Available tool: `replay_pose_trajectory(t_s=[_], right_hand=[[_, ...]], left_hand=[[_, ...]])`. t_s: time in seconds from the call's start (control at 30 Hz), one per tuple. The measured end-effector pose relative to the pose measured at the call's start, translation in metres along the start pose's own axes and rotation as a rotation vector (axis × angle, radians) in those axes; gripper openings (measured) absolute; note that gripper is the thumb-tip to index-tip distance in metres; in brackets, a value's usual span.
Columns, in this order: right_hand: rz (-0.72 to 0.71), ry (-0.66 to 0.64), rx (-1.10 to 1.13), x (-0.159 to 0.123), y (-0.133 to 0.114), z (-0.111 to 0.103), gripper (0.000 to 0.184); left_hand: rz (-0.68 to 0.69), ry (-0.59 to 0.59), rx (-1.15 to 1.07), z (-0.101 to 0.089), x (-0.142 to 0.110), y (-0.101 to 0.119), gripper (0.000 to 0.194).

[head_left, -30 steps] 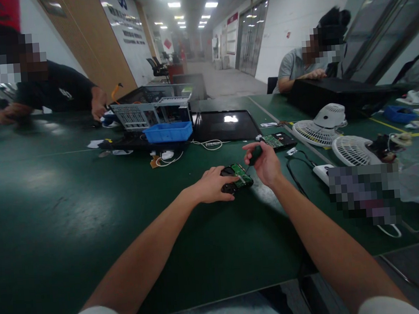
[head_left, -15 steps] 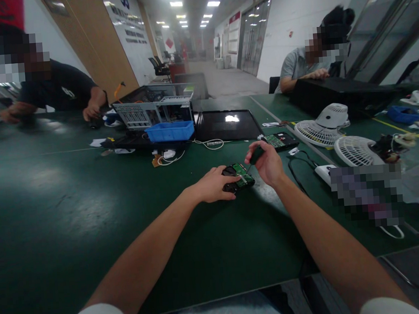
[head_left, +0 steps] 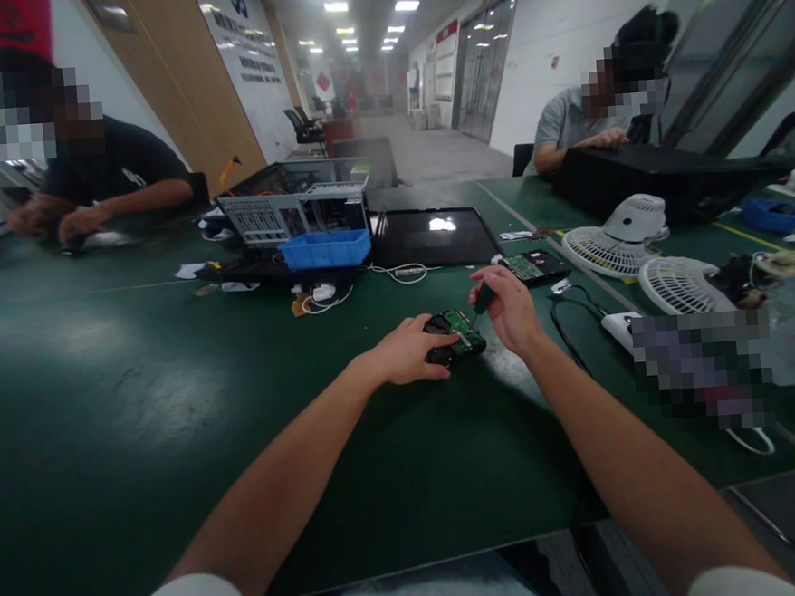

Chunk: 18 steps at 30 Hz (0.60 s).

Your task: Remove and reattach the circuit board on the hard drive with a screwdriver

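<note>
Here, the right hand (head_left: 511, 314) grips a screwdriver (head_left: 484, 298); toward its eight o'clock the hard drive (head_left: 463, 324) lies on the table (head_left: 397, 480), roughly nine-to-three lengthwise, clasped by the nearer left hand (head_left: 411, 350).

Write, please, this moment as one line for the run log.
left hand: on circuit-board unit | right hand: holds dark-handled screwdriver, tip at the unit, contact unclear | beyond hands: blue tray

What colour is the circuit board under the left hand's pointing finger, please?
The circuit board is green, clearest in the head view.
</note>
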State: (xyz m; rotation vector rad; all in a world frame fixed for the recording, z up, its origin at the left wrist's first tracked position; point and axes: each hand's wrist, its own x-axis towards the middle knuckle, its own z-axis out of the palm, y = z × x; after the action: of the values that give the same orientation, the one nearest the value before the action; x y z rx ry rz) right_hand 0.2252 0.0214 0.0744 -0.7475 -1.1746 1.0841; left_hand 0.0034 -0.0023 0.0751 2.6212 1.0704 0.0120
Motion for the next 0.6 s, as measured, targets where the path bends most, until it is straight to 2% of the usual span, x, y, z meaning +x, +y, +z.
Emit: replay_pose_trajectory(t_s=[0.13, 0.3, 0.4, 0.53, 0.6], right_hand=[[0.004, -0.036, 0.065, 0.0001, -0.0035, 0.0000, 0.015], [0.025, -0.093, 0.112, -0.0003, -0.0061, 0.0004, 0.019], [0.016, -0.091, 0.125, -0.0003, -0.0056, -0.0003, 0.023], [0.033, -0.074, 0.160, 0.0002, -0.0036, -0.0019, 0.037], [0.038, -0.050, 0.149, 0.0007, -0.0022, -0.0024, 0.035]], left_hand=[[0.001, -0.003, -0.006, 0.0003, 0.0003, -0.0006, 0.074], [-0.002, 0.004, -0.010, 0.0010, 0.0005, -0.0005, 0.075], [-0.009, 0.004, -0.013, 0.0022, 0.0011, -0.0012, 0.075], [-0.014, 0.001, -0.022, 0.0029, 0.0015, -0.0022, 0.075], [-0.015, -0.005, -0.021, 0.0029, 0.0015, -0.0024, 0.075]])
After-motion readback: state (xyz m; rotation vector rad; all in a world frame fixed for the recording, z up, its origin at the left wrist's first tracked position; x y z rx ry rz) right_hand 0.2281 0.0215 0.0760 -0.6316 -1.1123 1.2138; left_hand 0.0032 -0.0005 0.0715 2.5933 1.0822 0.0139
